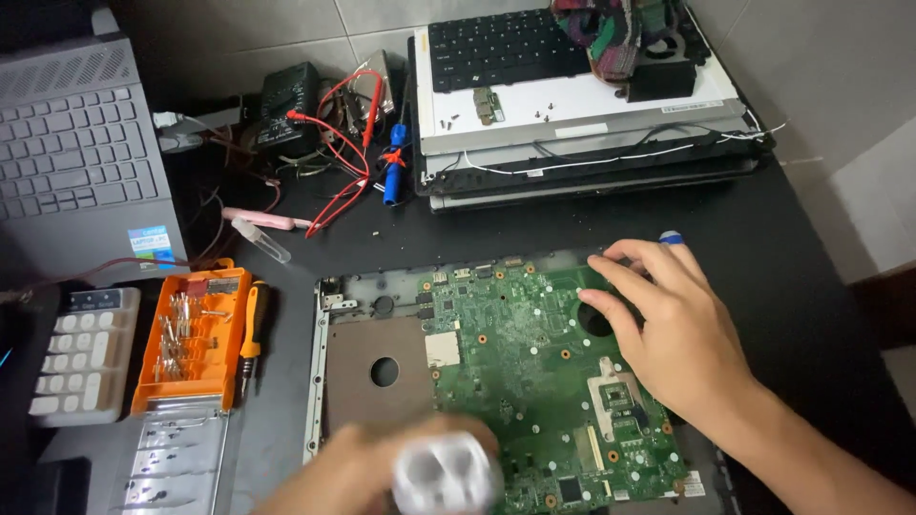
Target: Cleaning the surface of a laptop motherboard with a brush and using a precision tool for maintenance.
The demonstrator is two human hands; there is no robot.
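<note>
A green circuit board (520, 358) lies in an open grey laptop base (355, 381) on the dark table. My right hand (663, 324) rests on the board's far right corner, fingers spread and pressing on the edge by a round cut-out. Just behind its fingertips a blue-and-white tip (672, 236) shows. My left hand (382, 472) is at the bottom of the view, blurred, closed around a small white object (447, 477) above the board's near edge; I cannot tell what the object is.
An orange screwdriver bit case (191, 334) and an orange-handled screwdriver (250, 334) lie to the left, beside a white keypad (81, 353). A grey laptop (76, 162) is at far left. A stack of dismantled laptop parts (582, 124), a multimeter (286, 110) with red leads and a blue screwdriver (393, 162) sit behind.
</note>
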